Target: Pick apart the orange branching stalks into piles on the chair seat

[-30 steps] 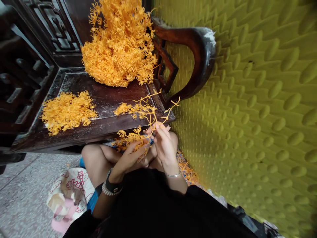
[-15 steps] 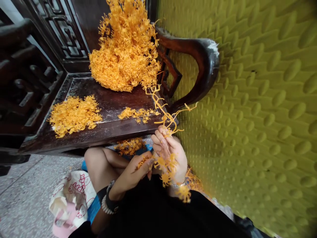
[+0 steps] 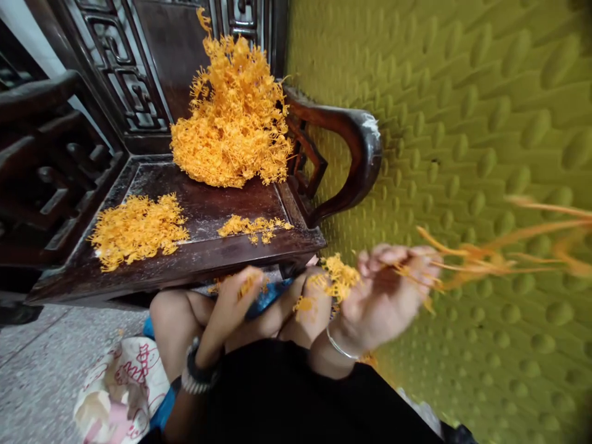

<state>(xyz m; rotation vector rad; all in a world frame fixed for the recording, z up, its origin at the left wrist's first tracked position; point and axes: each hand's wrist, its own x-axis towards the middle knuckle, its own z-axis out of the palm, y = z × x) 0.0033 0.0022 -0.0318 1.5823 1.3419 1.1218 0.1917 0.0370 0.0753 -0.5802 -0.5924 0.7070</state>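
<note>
My right hand (image 3: pixel 386 296) is raised at the right, its fingers closed on long, thin orange plastic strands (image 3: pixel 490 262) that stretch toward the wall and are blurred. By its palm and wrist hangs a cluster of small spidery orange plastic pieces (image 3: pixel 341 276); how it is held I cannot tell. Over my knees, just below the seat's front edge, my left hand (image 3: pixel 234 305) is curled around a few orange plastic pieces (image 3: pixel 248 286), mostly hidden by the fingers. A short row of loose pieces (image 3: pixel 254 228) lies on the seat above it.
The dark wooden chair seat (image 3: pixel 208 254) bears a tall orange heap (image 3: pixel 235 129) and a lower pile (image 3: pixel 139 231). A curved armrest (image 3: pixel 358 160) stands beside the yellow-green textured wall (image 3: pixel 462 154). A white and pink bag (image 3: pixel 127 376) sits on the speckled floor.
My right hand has swung right, away from my left hand, carrying the orange strands toward the wall. My left hand has moved slightly left and up, and the view has shifted.
</note>
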